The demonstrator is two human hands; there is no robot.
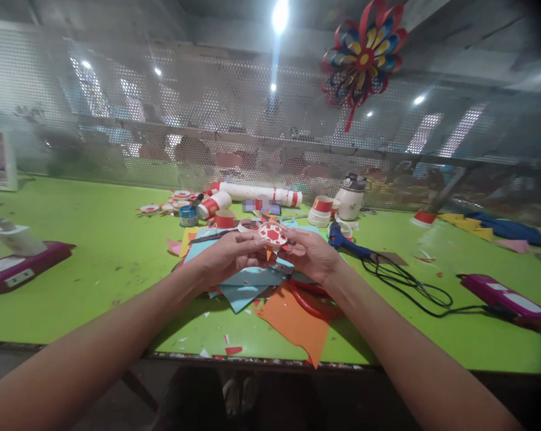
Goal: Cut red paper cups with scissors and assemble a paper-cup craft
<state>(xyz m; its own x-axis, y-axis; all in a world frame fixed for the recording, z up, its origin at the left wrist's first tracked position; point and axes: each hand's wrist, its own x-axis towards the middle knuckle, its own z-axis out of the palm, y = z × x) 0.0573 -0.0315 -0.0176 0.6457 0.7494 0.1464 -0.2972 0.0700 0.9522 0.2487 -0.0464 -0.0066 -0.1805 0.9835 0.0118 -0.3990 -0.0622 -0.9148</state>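
Observation:
Between my two hands is a round white paper-cup base point(273, 234) with red paper patches on its face and a small orange piece at its lower edge. My left hand point(234, 254) pinches it from the left. From the right, the fingers of my right hand point(310, 254) hold its other side. Beneath my hands lie light blue paper sheets point(243, 296) and an orange sheet point(297, 323). Red-handled scissors point(313, 304) are partly hidden by my right wrist.
A blue glue gun point(349, 241) with a looping black cord lies right of my hands. Purple power strips point(506, 299) sit at both sides. Behind are paper cups point(321, 211), a blue jar point(188, 215), a white bottle point(350, 197) and several red-and-white paper discs point(150, 209).

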